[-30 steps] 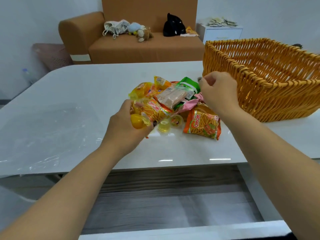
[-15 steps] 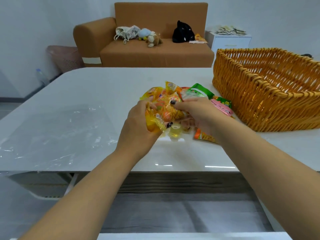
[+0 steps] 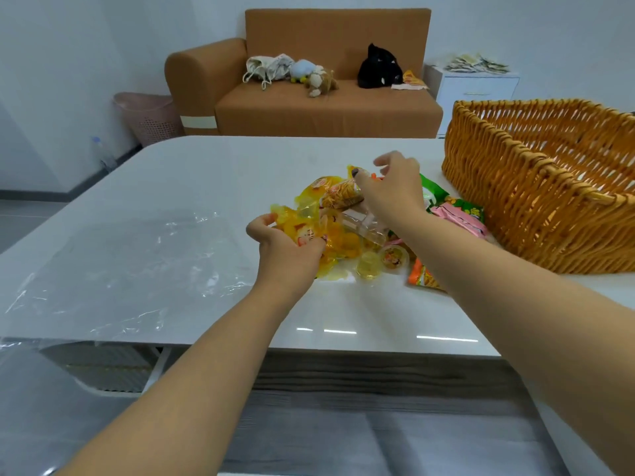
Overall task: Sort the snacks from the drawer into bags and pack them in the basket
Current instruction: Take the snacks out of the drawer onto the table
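Note:
A heap of snacks (image 3: 347, 218) lies on the white table (image 3: 213, 173): yellow jelly packs, orange stick-snack packets, pink and green packets, small jelly cups (image 3: 369, 269). My left hand (image 3: 285, 249) grips a clump of yellow jelly packs (image 3: 302, 228) at the heap's near left side. My right hand (image 3: 391, 187) hovers over the heap's far side with fingers loosely curled, holding nothing that I can see. A woven orange basket (image 3: 536, 187) stands right of the heap; its visible inside holds nothing.
Clear plastic bags (image 3: 130, 269) lie flat on the table's left part. Behind the table are a brown sofa (image 3: 309, 104) with soft toys, a pink bin (image 3: 147, 115) and a white cabinet (image 3: 477, 87).
My right hand let go of the snacks in the middle and rose toward the far side of the heap. My left hand stayed on the yellow packs.

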